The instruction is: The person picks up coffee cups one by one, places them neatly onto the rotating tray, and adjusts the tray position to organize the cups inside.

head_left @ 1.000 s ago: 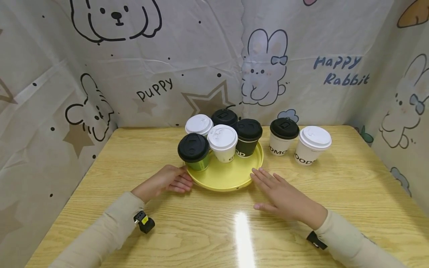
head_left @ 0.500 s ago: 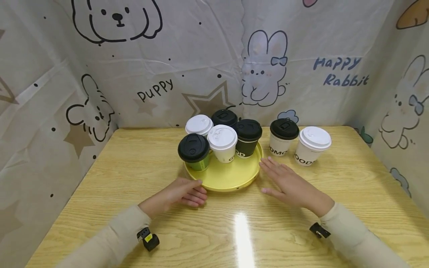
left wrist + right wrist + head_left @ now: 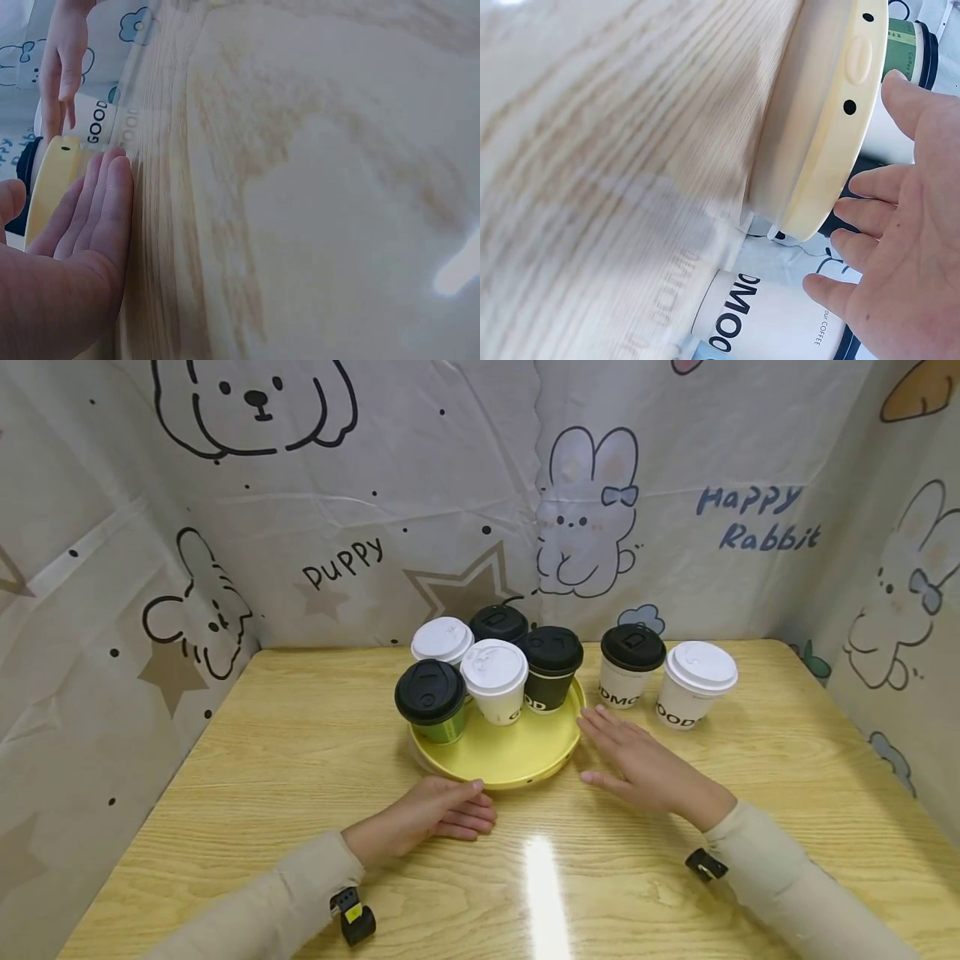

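A round yellow tray on the table carries several lidded paper coffee cups. At its left front stands a green cup with a black lid; a white cup is beside it, and a black cup is to the right. My left hand is at the tray's front rim, fingers extended, thumb uppermost near the edge. My right hand is spread beside the tray's right rim, fingertips close to it. Neither hand grips anything. In the right wrist view, the tray's side wall shows dark round spots.
Right of the tray stand a white cup with a black lid and a white cup with a white lid. A printed cloth hangs behind and around the wooden table.
My left hand has moved rightward and nearer along the tray's rim, from its left side to its front. My right hand has shifted slightly right and farther back. Tray and cups stay put.
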Available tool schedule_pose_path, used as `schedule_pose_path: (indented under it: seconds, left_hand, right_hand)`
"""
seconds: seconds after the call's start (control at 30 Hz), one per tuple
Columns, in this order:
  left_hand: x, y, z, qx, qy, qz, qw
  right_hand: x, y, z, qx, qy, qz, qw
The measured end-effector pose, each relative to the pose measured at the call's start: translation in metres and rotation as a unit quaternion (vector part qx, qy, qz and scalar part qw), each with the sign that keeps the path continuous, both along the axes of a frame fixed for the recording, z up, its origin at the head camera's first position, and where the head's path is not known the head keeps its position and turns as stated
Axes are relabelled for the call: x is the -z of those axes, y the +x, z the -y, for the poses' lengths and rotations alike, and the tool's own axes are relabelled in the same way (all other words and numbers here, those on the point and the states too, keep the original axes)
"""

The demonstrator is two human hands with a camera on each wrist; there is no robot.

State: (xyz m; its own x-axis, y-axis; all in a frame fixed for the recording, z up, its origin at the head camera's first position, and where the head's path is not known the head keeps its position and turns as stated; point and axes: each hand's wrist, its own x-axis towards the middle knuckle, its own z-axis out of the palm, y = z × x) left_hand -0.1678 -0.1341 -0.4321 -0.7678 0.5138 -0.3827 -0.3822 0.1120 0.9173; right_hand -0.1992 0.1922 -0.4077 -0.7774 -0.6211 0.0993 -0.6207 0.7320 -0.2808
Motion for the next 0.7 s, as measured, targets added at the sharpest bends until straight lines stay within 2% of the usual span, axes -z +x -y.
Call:
schedule_pose_path:
  seconds: [0.37, 0.7]
  left_hand:
    - [0.0057, -0.0022, -0.0043, -0.008, 0.003, 0.020, 0.9998]
    - [0.0054, -0.0003, -0.0065, -0.014, 0.021, 0.013, 0.9996]
  right_hand:
    - [0.0018, 0.0019, 0.0025, -0.007, -0.005, -0.003, 1.000]
    - [0.0004, 0.0034, 0.0052, -0.006, 0.000, 0.007, 1.000]
